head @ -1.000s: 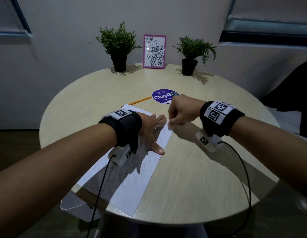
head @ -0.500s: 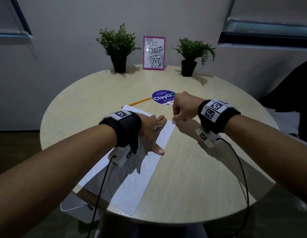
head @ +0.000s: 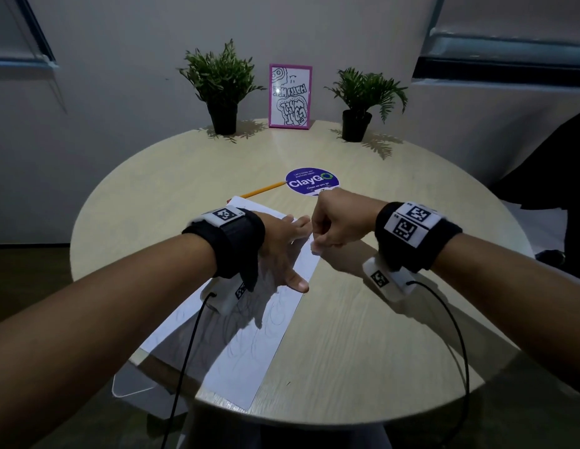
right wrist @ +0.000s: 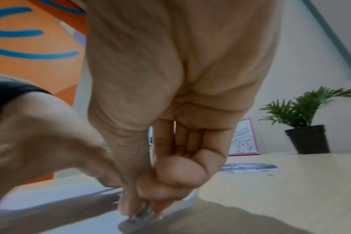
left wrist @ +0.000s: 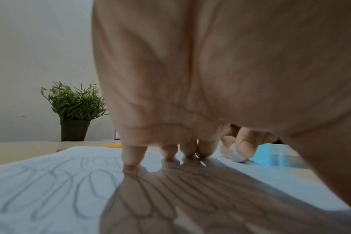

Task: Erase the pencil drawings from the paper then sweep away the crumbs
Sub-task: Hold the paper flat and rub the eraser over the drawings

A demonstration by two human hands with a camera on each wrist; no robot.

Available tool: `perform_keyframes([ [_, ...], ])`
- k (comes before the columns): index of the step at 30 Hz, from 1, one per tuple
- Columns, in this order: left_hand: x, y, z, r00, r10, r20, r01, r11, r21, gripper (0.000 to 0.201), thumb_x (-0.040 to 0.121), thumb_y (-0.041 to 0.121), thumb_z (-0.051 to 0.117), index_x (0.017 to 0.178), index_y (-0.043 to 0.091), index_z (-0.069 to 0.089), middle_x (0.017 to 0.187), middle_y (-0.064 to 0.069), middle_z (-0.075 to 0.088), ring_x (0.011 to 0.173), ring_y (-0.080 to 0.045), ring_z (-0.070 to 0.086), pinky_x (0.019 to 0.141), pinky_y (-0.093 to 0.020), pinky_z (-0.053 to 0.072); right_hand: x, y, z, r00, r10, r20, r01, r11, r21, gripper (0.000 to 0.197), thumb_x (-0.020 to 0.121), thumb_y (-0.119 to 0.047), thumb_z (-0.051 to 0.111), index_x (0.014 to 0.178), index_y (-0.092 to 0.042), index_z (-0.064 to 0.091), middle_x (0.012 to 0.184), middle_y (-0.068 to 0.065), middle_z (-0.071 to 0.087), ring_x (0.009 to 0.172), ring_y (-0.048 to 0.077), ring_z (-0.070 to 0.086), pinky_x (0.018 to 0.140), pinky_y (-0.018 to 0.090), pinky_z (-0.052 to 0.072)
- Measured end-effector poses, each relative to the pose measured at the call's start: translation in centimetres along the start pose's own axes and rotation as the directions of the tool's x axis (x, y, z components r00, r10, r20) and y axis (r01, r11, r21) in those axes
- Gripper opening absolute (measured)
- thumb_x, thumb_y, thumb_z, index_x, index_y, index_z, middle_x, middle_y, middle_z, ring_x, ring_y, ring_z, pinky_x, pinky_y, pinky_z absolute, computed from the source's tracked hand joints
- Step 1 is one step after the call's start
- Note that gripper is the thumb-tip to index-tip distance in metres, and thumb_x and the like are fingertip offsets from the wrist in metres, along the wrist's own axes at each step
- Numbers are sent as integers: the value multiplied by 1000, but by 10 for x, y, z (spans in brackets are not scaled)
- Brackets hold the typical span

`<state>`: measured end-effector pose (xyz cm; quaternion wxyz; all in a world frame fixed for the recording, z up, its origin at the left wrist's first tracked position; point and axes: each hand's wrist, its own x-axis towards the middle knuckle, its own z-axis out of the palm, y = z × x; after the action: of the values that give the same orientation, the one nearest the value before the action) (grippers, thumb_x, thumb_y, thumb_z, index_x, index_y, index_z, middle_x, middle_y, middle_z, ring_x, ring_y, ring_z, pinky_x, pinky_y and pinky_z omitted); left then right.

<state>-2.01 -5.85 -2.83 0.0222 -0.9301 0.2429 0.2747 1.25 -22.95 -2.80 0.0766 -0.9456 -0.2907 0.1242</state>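
Has swung the right hand [head: 338, 222] back toward the near side within the last second, after a short push out toward the ClayGo sticker [head: 313, 183]; reads as one back-and-forth rub at the far right edge of the paper [head: 249, 345], so erasing judged barely begun. Pinches a small white eraser [left wrist: 233, 154] between curled thumb and fingertips of that hand, pressed down at the sheet's edge; blurred in the right wrist view, so exact contact hard to tell. Keeps the left hand [head: 282, 251] where it was, flat on the far half of the paper, fingers [left wrist: 133, 156] straight and a little spread, tips pinning the sheet to the round wooden table [head: 379, 319]. Runs, as for the sheet itself, from the near left rim, slightly overhanging it, out toward the table's middle: white, flat, no curl seen. Still carries faint grey pencil drawings [left wrist: 50, 182], looping petal-like outlines, over the near and middle stretch, plainly unerased. Shows no crumbs that can be made out. Leaves a yellow pencil [head: 262, 189] just beyond the sheet's far corner, untouched. Judged next: more short strokes, working nearward, shifting the pinning hand to stay beside the eraser
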Motion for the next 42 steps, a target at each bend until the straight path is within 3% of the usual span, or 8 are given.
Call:
perform_keyframes([
  [6,5,-1,3,1000,-23,-3,23,1000,17,128,71,72,70,156,32,-16,163,16,-19,151,-9,-13,123,-43,10,12,23,-14,986,142,-87,-151,983,-103,26,78,-33,81,62,-13,76,55,-1,69,57,11,65,69,33,60],
  [14,-3,8,0,1000,-17,-14,18,999,36,114,78,65,69,158,28,-4,166,4,-10,153,-19,0,120,-45,17,1,-4,-13,999,-40,23,39,999,5,18,82,-26,80,71,-12,76,56,-4,69,48,2,60,54,16,44],
  [22,8,-4,5,1000,-20,-3,20,1000,3,129,71,71,72,156,32,-17,164,14,-17,152,-10,-12,122,-44,11,5,13,-9,999,27,30,-28,1000,12,26,80,-35,83,72,-11,77,59,-2,70,47,2,57,55,16,46],
  [28,6,-2,6,1000,-13,-16,13,1000,11,129,71,72,71,156,30,-15,163,16,-18,152,-9,-10,122,-42,12,16,32,-22,977,175,-121,-187,978,-91,24,77,-31,85,62,-16,74,51,-5,67,58,12,68,70,33,60],
  [31,6,-5,7,1000,-9,-19,9,1000,-10,130,70,72,73,157,30,-15,164,15,-17,151,-9,-13,122,-42,11,6,20,-27,987,115,-114,-119,993,-24,21,79,-31,83,67,-15,75,53,-5,68,51,3,62,61,23,52],
  [34,3,-1,4,1000,-2,-15,1,1000,-12,123,73,68,72,157,32,-9,166,10,-12,153,-13,-8,122,-45,13,-5,-1,-16,999,2,33,-3,999,45,21,80,-30,83,72,-12,75,58,-1,70,47,3,59,53,16,46],
  [37,-2,4,1,1000,-7,-1,7,1000,4,118,76,66,70,157,35,-9,165,8,-13,153,-17,-3,121,-45,14,0,-1,-5,998,-22,57,20,999,33,24,77,-32,85,73,-10,76,60,2,70,46,3,56,53,20,46],
  [42,4,-1,4,1000,-19,-11,19,1000,20,128,72,71,71,156,31,-16,163,16,-19,151,-9,-12,123,-43,11,15,27,-13,991,112,-77,-117,992,-52,24,76,-33,84,63,-16,74,52,-7,66,51,0,60,66,28,56],
])
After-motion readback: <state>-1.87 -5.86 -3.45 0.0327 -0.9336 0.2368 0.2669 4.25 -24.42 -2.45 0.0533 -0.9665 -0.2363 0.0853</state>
